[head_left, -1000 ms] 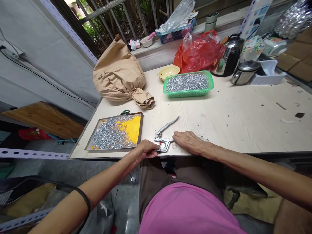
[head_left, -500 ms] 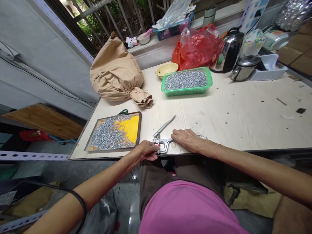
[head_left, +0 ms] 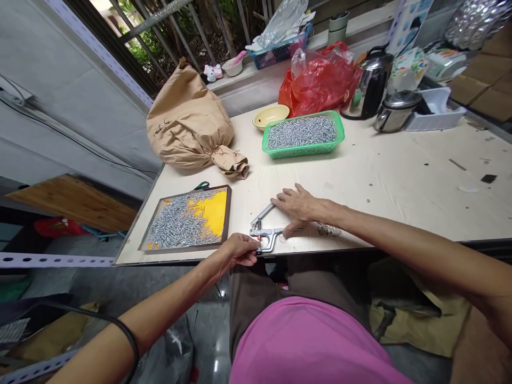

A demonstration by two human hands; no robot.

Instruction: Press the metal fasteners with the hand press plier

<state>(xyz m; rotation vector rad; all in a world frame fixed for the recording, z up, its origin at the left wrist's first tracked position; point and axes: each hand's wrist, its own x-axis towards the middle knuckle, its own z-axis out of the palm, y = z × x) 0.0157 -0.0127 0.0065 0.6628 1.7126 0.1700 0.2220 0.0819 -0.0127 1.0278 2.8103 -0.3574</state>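
Metal snap-fastener pliers (head_left: 269,232) lie at the table's front edge, their spring-loaded handles spread wide. My left hand (head_left: 240,248) is closed in a pinch at the jaws, by a small red part; whatever its fingertips hold is hidden. My right hand (head_left: 298,207) spans the handles, fingers over the upper one and thumb against the end of the lower one. To the left is a shallow tray (head_left: 229,213) with a yellow bottom, strewn with small silvery metal pieces (head_left: 176,223).
Behind the pliers stands a green basket (head_left: 306,152) full of similar metal pieces. A tied brown paper sack (head_left: 188,122), a yellow bowl (head_left: 271,115), a red plastic bag (head_left: 320,85) and a kettle (head_left: 370,80) line the back. Green-handled scissors (head_left: 202,185) lie behind the tray.
My right hand has moved up from the lower handle's end, its fingers now reaching over the upper handle. My left hand stays at the jaws. The view has shifted slightly.
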